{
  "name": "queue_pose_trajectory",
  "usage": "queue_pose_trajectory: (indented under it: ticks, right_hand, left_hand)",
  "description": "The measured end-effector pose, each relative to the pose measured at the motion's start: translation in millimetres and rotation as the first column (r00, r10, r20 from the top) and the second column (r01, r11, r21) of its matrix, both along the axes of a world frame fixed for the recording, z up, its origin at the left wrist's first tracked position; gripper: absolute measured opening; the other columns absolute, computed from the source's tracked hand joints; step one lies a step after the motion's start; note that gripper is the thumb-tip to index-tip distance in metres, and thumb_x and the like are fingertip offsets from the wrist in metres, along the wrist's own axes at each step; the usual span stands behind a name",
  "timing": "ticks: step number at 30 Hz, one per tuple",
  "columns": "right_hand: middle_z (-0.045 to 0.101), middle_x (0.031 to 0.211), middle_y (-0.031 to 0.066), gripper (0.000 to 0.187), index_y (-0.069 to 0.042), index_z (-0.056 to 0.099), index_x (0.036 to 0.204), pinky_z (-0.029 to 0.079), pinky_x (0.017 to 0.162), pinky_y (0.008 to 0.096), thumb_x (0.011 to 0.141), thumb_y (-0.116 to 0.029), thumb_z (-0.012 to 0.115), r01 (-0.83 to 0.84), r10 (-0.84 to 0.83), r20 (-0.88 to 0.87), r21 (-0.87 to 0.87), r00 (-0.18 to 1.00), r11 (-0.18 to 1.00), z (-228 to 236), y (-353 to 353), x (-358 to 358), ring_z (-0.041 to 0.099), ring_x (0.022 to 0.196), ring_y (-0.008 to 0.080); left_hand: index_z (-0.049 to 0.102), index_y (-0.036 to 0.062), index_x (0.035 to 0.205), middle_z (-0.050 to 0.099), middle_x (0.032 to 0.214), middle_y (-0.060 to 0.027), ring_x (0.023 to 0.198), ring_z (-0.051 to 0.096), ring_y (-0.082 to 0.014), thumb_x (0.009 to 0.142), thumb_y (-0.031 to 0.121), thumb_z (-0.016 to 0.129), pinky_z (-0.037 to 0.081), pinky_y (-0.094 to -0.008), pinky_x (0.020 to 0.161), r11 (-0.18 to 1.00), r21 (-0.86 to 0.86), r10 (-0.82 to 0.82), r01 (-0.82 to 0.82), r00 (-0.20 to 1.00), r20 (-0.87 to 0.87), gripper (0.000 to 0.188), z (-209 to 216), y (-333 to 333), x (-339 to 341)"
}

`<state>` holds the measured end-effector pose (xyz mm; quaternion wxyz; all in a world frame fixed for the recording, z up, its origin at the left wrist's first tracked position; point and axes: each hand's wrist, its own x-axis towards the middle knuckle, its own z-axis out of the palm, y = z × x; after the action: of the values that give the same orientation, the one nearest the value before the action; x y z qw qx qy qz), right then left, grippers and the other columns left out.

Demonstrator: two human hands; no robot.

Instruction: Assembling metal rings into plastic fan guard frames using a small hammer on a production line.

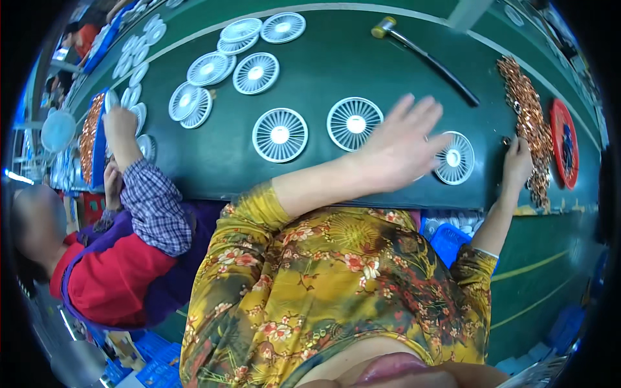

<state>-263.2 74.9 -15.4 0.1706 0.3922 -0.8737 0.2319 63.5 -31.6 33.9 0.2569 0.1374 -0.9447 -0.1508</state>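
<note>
My left hand [404, 147] reaches across above the green table, its fingers spread apart and slightly blurred. Below and beside it lie two white, round spoked grille discs, one left of the hand [349, 123] and one right of it [455, 159], partly behind the fingertips. A third grille disc [280, 134] rests farther left. At the near edge of a heap of small copper-coloured metal pieces [529, 110], my right hand [517, 165] has its fingertips pinched together. A small shiny piece [506, 140] shows right at those fingertips.
A black-handled mallet [430, 59] lies at the far right. Beyond the heap stands a red dish [565, 143] with dark contents. Overlapping grille discs [210, 68] fill the far left. A co-worker [123, 258] sits left, hands at a blue tray [98, 145]. A blue bin [447, 242] is below the table edge.
</note>
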Motion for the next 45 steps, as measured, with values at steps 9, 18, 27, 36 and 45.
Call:
queue_pose_trajectory:
  ticks: [9,18,27,36,45]
  right_hand:
    - [0.065,0.079,0.0143,0.025,-0.004,0.064,0.091,0.049,0.064,0.0408,0.089,-0.029,0.064,-0.101,0.091,0.097,0.106,0.991,0.989,10.6,1.4,40.8,0.063,0.070,0.0302]
    - [0.068,0.074,0.0108,0.022,-0.004,0.067,0.091,0.051,0.063,0.0315,0.086,-0.025,0.070,-0.172,0.208,0.282,-0.146,0.937,0.974,22.3,-15.1,88.6,0.065,0.064,0.0190]
    - [0.071,0.078,0.0053,0.015,0.000,0.070,0.093,0.051,0.063,0.0218,0.083,-0.010,0.073,-0.251,0.519,0.485,-0.514,0.704,0.820,43.3,-14.8,139.8,0.063,0.067,0.0063]
    - [0.069,0.086,0.0109,0.011,-0.002,0.069,0.089,0.052,0.061,0.0291,0.078,-0.002,0.073,-0.616,0.766,0.128,-0.519,0.630,0.593,60.7,-17.3,177.9,0.066,0.074,0.0201]
    - [0.066,0.082,0.0049,0.017,-0.006,0.068,0.081,0.050,0.059,0.0305,0.067,-0.006,0.079,-0.750,0.847,-0.040,-0.488,0.530,0.447,67.6,-33.9,224.9,0.064,0.071,0.0208]
  left_hand:
    - [0.051,0.0026,0.130,0.056,0.121,-0.0257,0.115,0.053,-0.0399,0.082,0.034,0.071,0.043,-0.0463,0.097,0.662,0.020,0.746,-0.750,0.660,0.087,0.062,-6.1,-107.6,146.5]
    - [0.049,0.0080,0.132,0.058,0.123,-0.0211,0.114,0.055,-0.0370,0.084,0.043,0.065,0.046,-0.0463,0.093,0.786,-0.122,0.619,-0.607,0.767,0.168,0.062,-2.0,-200.8,129.7]
    - [0.061,0.0032,0.102,0.068,0.088,-0.0212,0.086,0.065,-0.0394,0.090,0.026,0.053,0.051,-0.0502,0.076,0.656,-0.311,0.753,-0.688,0.572,0.326,0.027,-17.9,-225.3,98.4]
    - [0.053,-0.0011,0.094,0.056,0.073,-0.0053,0.065,0.050,-0.0110,0.091,0.022,0.061,0.042,-0.0280,0.057,0.750,0.573,0.548,-0.331,0.796,-0.257,0.025,23.9,-83.8,68.7]
    - [0.047,0.0010,0.105,0.054,0.091,-0.0037,0.080,0.050,-0.0072,0.101,0.028,0.047,0.045,-0.0232,0.071,0.453,0.890,0.468,0.059,0.834,-0.293,0.028,8.5,-3.2,53.4]
